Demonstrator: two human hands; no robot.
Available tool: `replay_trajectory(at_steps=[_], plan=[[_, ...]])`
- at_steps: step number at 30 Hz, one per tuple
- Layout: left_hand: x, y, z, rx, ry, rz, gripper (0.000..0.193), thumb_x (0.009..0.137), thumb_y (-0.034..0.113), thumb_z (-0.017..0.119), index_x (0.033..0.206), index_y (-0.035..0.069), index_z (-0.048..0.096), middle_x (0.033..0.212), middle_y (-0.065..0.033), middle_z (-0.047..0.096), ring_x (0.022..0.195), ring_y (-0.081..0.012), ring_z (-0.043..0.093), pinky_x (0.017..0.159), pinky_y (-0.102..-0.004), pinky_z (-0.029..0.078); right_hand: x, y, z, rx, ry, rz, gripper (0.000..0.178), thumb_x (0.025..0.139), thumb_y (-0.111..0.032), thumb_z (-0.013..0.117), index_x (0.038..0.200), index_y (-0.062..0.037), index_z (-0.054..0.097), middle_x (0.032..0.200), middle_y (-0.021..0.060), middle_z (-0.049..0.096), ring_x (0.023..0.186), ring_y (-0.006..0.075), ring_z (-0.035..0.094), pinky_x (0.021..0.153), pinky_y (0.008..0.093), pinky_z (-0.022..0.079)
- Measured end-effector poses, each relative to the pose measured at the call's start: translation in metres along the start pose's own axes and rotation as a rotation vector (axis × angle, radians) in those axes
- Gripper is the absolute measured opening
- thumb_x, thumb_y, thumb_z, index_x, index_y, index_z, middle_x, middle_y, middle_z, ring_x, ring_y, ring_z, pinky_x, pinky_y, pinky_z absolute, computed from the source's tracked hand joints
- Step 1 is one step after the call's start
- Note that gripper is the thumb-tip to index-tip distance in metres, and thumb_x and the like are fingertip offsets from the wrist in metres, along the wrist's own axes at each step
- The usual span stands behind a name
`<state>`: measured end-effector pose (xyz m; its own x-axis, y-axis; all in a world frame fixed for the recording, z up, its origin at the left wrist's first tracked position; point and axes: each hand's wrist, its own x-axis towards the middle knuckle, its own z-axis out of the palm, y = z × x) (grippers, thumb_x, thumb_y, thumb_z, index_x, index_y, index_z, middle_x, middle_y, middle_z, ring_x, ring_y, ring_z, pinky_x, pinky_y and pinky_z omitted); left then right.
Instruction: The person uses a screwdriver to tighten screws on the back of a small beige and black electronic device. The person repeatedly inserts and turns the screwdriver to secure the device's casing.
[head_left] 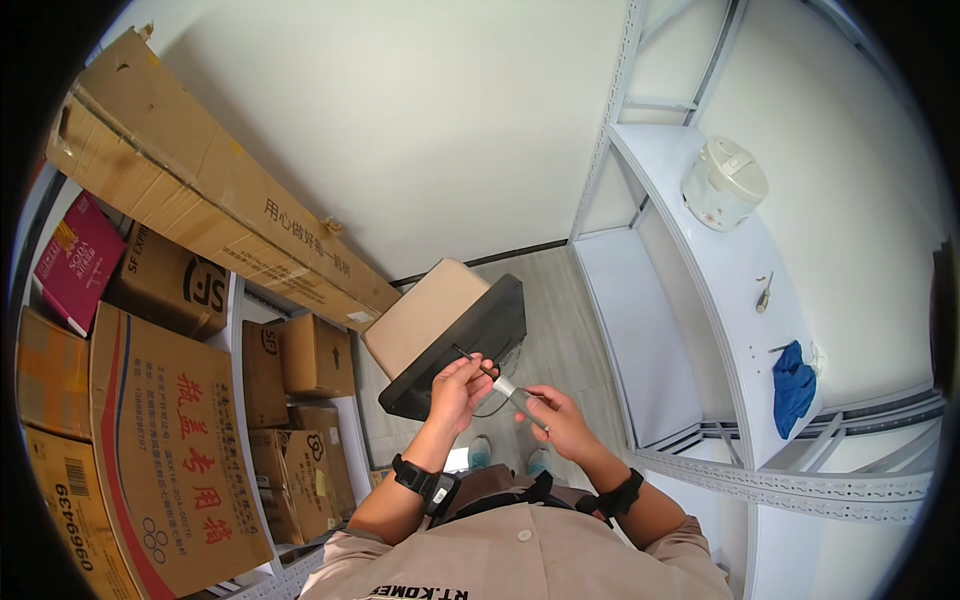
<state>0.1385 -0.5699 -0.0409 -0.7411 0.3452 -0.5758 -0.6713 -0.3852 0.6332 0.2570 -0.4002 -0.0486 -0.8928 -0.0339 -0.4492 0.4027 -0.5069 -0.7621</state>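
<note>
Between my hands is a slim stick-like tool (507, 388) with a grey handle, a pale collar and a thin dark shaft; its exact kind does not show. My left hand (458, 392) is closed, its fingers pinching the dark shaft near the collar. Wrapped round the grey handle is my right hand (558, 424). A thin loop, perhaps a cord, hangs beneath the collar. Just beyond my hands, a black panel-like thing (410, 385) stands tilted against a plain cardboard box (430, 308) on the floor.
Cardboard cartons (170, 440) fill the left rack, with a long carton (220, 190) lying along its top. On the right, a white shelf (690, 250) bears a pale rice cooker (722, 188), a small handled tool (764, 298) and a blue cloth-like bundle (793, 392). A white wall closes the far side.
</note>
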Motion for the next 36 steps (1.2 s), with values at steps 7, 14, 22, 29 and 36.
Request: replay_trajectory(at_steps=[7, 14, 22, 29, 36], plan=[[0.014, -0.005, -0.007, 0.157, 0.085, 0.043, 0.012, 0.091, 0.020, 0.066, 0.088, 0.008, 0.064, 0.075, 0.0002, 0.064, 0.059, -0.0064, 0.060, 0.057, -0.0211, 0.054, 0.003, 0.003, 0.009, -0.491, 0.056, -0.456, 0.036, 0.086, -0.008, 0.065, 0.121, -0.0039, 0.056, 0.093, 0.0023, 0.057, 0.071, 0.0067, 0.049, 0.059, 0.0239, 0.039], [0.013, -0.004, -0.005, 0.041, 0.028, 0.083, 0.010, 0.092, 0.012, 0.062, 0.098, 0.004, 0.062, 0.086, -0.0060, 0.067, 0.069, -0.0121, 0.066, 0.061, -0.0228, 0.057, -0.001, -0.008, 0.003, 0.141, -0.050, -0.142, 0.039, 0.087, -0.005, 0.060, 0.125, -0.0037, 0.053, 0.105, 0.0048, 0.052, 0.067, 0.0119, 0.047, 0.060, 0.0268, 0.039], [0.011, -0.006, -0.007, -0.042, 0.004, 0.068, 0.022, 0.095, 0.005, 0.054, 0.117, 0.001, 0.052, 0.103, -0.0113, 0.066, 0.087, -0.0185, 0.068, 0.069, -0.0275, 0.059, -0.003, -0.020, 0.004, 0.291, -0.100, 0.130, 0.037, 0.096, -0.014, 0.055, 0.130, -0.0022, 0.047, 0.097, 0.0093, 0.062, 0.057, 0.0118, 0.044, 0.053, 0.0269, 0.037], [0.004, -0.001, -0.004, 0.027, 0.040, -0.014, 0.017, 0.092, 0.017, 0.064, 0.103, 0.006, 0.059, 0.092, -0.0046, 0.065, 0.075, -0.0114, 0.065, 0.064, -0.0220, 0.055, -0.005, -0.013, 0.016, -0.482, -0.014, -0.262, 0.037, 0.088, -0.012, 0.064, 0.123, -0.0057, 0.053, 0.094, 0.0047, 0.059, 0.074, 0.0099, 0.052, 0.064, 0.0265, 0.044], [0.015, -0.013, -0.015, 0.085, 0.114, 0.077, 0.012, 0.090, 0.019, 0.067, 0.087, 0.009, 0.062, 0.077, -0.0013, 0.065, 0.059, -0.0064, 0.060, 0.052, -0.0189, 0.052, -0.003, 0.002, 0.018, -0.474, -0.018, -0.369, 0.043, 0.083, -0.010, 0.069, 0.123, -0.0058, 0.052, 0.100, 0.0041, 0.054, 0.083, 0.0120, 0.054, 0.072, 0.0283, 0.046]])
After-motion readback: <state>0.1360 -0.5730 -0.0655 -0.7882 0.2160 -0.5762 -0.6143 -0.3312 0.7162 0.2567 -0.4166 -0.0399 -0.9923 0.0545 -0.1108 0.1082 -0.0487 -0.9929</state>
